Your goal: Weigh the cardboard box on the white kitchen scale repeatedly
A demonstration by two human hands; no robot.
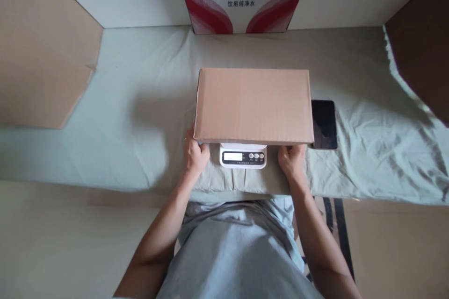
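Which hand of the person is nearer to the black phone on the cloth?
The right hand. It grips the cardboard box at its near right corner, just left of the black phone. The left hand holds the opposite corner, beyond the scale.

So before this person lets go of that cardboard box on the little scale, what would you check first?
1. Cardboard box sits over the scale: ok.
2. Box level: ok, the top looks flat.
3. Left hand and right hand off the box: not ok, both at its near corners.
4. Scale display readable: cannot tell, digits too small.
5. Box clear of the dark phone: cannot tell, their edges meet in this view.
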